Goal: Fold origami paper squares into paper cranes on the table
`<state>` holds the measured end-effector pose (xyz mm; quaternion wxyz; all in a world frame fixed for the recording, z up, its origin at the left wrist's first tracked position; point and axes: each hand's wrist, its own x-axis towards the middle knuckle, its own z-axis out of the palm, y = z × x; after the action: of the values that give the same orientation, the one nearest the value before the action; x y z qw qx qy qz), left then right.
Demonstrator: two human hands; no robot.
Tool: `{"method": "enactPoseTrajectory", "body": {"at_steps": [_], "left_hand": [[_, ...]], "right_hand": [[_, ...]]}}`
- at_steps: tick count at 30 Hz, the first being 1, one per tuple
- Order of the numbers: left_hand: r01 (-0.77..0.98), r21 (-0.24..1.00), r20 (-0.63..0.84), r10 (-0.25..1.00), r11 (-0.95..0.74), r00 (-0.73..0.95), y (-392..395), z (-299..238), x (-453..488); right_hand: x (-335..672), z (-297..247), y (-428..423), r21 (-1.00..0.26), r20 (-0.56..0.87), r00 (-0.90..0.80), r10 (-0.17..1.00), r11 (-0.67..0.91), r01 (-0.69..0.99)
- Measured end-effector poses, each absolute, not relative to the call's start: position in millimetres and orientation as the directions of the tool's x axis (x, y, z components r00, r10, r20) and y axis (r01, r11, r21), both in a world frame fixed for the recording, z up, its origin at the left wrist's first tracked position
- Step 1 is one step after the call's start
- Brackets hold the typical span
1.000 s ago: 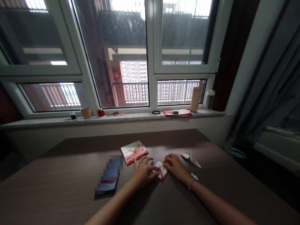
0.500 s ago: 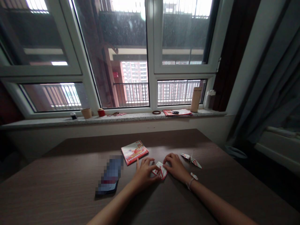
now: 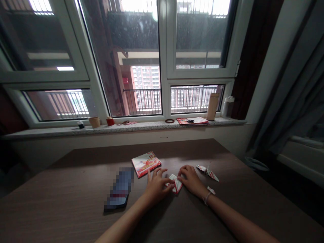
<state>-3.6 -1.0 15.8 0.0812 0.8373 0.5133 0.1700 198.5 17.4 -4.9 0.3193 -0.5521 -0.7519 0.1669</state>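
Observation:
A small square of folded red-and-white printed paper point(image 3: 178, 186) lies on the table between my hands. My left hand point(image 3: 157, 185) has its thumb and index finger closed on the paper's left side, while its other fingers stay lifted and spread. On the right edge of the paper, the bent fingertips of my right hand point(image 3: 189, 178) pinch the corner; they partly cover it. A bracelet circles my right wrist. Just beyond that hand rests a folded paper crane point(image 3: 208, 172) of similar printed paper.
A printed paper packet point(image 3: 146, 164) lies beyond my left hand, and a pixelated phone-like object point(image 3: 118, 189) to its left. The brown table point(image 3: 63, 192) reaches toward a stone windowsill point(image 3: 149, 125) holding a tan bottle point(image 3: 212, 106), a paper cup point(image 3: 94, 122), papers and scissors point(image 3: 190, 120).
My left thumb and index finger have drawn closer together over the paper's left side. The right hand keeps its place at the right edge. The view has shifted slightly.

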Motion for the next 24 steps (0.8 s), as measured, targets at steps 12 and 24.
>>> {"method": "enactPoseTrajectory", "body": {"at_steps": [12,24], "left_hand": [[0.853,0.339,0.156,0.918,-0.397,0.365,-1.4,14.7,-3.4],[0.855,0.311,0.178,0.909,-0.416,0.377,-3.0,14.3,-3.6]], "right_hand": [[193.6,1.8,21.2,-0.619,0.207,-0.087,0.974,0.199,0.76],[204.4,-2.2,17.1,-0.647,0.354,-0.141,0.924,0.351,0.677]]}}
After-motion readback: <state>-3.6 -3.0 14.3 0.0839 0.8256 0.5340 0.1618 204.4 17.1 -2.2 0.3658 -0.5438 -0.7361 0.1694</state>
